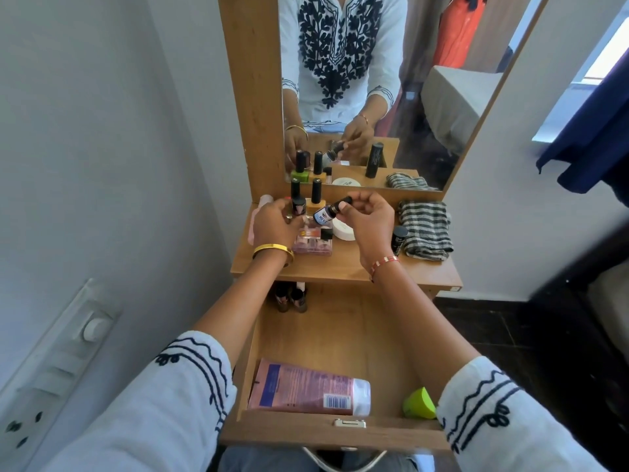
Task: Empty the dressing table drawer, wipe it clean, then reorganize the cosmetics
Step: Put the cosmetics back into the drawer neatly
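The wooden drawer (340, 338) stands pulled out below the dressing table top (340, 267). In it lie a pink tube (306, 388) at the front left, a green cap (419, 403) at the front right and two small bottles (291, 299) at the back left. Over the table top my right hand (369, 219) is shut on a small dark blue bottle (326, 212), held tilted by its black cap. My left hand (274, 223) rests on a small pink bottle with a black cap (299, 206) among the nail polishes.
On the table top stand a green polish (295, 189), a yellow polish (316, 194), a clear pink box (313, 241), a white jar (343, 229), a black tube (399, 238) and a striped cloth (425, 228). A mirror (374, 97) rises behind. A switch panel (58, 366) is on the left wall.
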`<state>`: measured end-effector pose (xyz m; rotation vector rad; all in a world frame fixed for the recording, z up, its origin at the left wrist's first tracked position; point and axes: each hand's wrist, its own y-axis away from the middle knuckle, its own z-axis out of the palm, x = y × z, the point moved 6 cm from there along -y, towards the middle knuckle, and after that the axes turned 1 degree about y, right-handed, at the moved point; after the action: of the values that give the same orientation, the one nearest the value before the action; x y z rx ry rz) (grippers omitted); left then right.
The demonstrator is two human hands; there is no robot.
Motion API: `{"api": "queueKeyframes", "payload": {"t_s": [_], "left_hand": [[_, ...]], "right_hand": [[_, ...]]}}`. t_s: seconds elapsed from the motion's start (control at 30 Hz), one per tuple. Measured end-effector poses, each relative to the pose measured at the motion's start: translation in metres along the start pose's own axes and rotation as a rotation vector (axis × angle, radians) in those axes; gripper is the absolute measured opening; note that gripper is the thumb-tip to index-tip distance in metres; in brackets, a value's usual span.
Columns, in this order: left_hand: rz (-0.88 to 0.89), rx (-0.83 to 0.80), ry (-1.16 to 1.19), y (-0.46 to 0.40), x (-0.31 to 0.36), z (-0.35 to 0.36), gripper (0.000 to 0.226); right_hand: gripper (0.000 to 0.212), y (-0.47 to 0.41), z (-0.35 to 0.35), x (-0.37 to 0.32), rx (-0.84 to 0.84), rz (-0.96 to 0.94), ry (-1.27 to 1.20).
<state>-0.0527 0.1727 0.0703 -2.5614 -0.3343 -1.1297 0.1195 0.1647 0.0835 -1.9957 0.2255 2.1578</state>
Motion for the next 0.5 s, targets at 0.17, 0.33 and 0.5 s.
{"api": "queueKeyframes", "payload": {"t_s": [0.17,0.33,0.5], "left_hand": [[-0.014,0.022,0.104,0.006,0.000,-0.002,0.045],[0.003,0.057,0.234,0.020,-0.002,-0.014,0.036],[0.005,0.078,0.339,0.044,-0.008,-0.035,0.036]], "right_hand": [[0.018,0.003,-0.003,0.001,0.002,0.033,-0.035],[0.021,0.013,0.003,-0.003,-0.018,0.023,-0.046],[0.020,0.028,0.013,-0.004,-0.077,0.008,-0.028]]}}
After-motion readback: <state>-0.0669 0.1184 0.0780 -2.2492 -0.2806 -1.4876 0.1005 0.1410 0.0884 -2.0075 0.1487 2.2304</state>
